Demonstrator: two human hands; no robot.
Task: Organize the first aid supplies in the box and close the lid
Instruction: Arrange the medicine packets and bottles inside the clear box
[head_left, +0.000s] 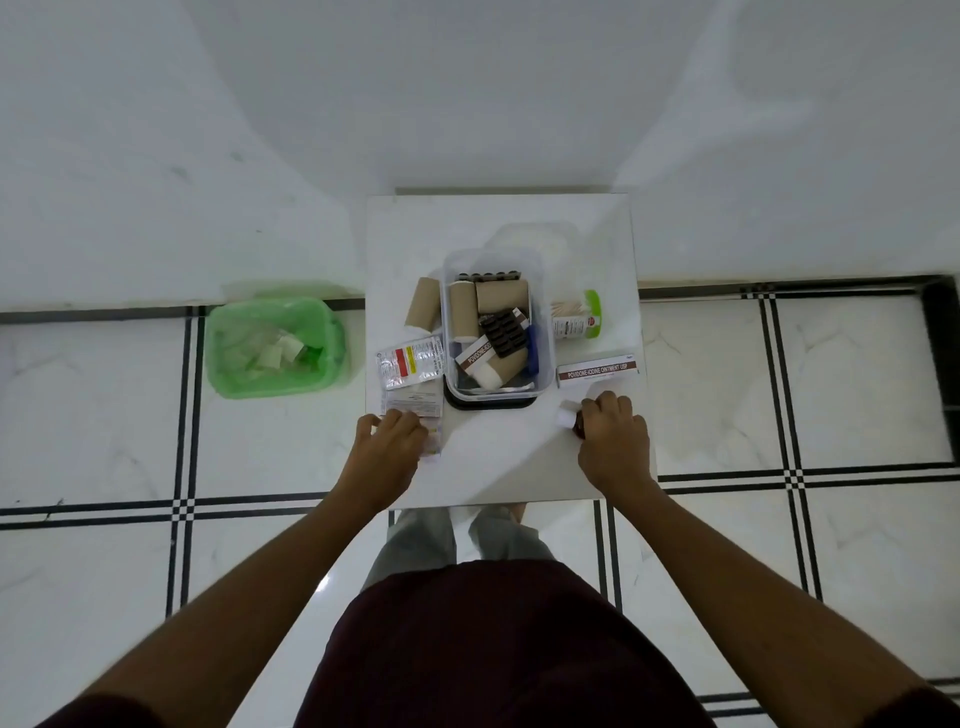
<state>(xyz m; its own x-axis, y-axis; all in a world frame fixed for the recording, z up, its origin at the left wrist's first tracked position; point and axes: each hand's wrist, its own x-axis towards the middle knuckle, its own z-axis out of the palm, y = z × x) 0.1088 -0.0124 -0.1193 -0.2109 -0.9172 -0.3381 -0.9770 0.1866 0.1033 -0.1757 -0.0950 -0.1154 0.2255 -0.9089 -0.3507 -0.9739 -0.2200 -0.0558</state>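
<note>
A clear plastic box (544, 338) stands mid-table, holding tan bandage rolls, dark blister strips and a povidone-iodine carton. Its clear lid (540, 241) lies behind it. Left of the box lie a tan bandage roll (422, 310), a foil sachet with a red stripe (411, 361) and a pale packet (410, 402). My left hand (389, 444) rests on that packet's near end, fingers curled on it. My right hand (613, 441) grips a small brown bottle with a white cap (567, 418) at the right front. A povidone-iodine ointment carton (597, 373) and a green-lidded cotton-swab jar (576, 315) lie right of the box.
The small white table (498, 467) stands against a white wall. A green bin (272, 345) with paper scraps sits on the tiled floor to the left. My legs and feet are under the table's near edge.
</note>
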